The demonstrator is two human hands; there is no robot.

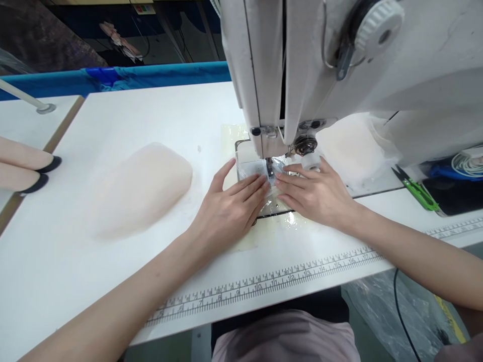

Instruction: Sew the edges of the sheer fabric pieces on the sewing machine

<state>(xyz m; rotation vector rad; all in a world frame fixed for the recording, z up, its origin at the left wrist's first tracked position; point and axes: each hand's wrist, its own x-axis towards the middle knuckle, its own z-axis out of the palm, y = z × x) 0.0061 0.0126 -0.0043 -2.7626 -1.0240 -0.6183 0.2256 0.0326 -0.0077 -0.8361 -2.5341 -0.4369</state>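
Observation:
My left hand lies flat on the sewing machine bed, its thumb spread and its fingertips beside the presser foot. From the other side my right hand rests flat, fingers stretched towards the foot. A thin, nearly see-through pale piece appears under the fingertips at the foot; its outline is hard to make out. The sewing machine rises over both hands. To the left lies a sheer beige fabric piece. More sheer pale fabric lies behind my right hand.
Green thread snips lie at the right, beside a dark flat object and a coiled white cable. A printed ruler follows the front edge of the white table. Two beige bars with black ends reach in at left.

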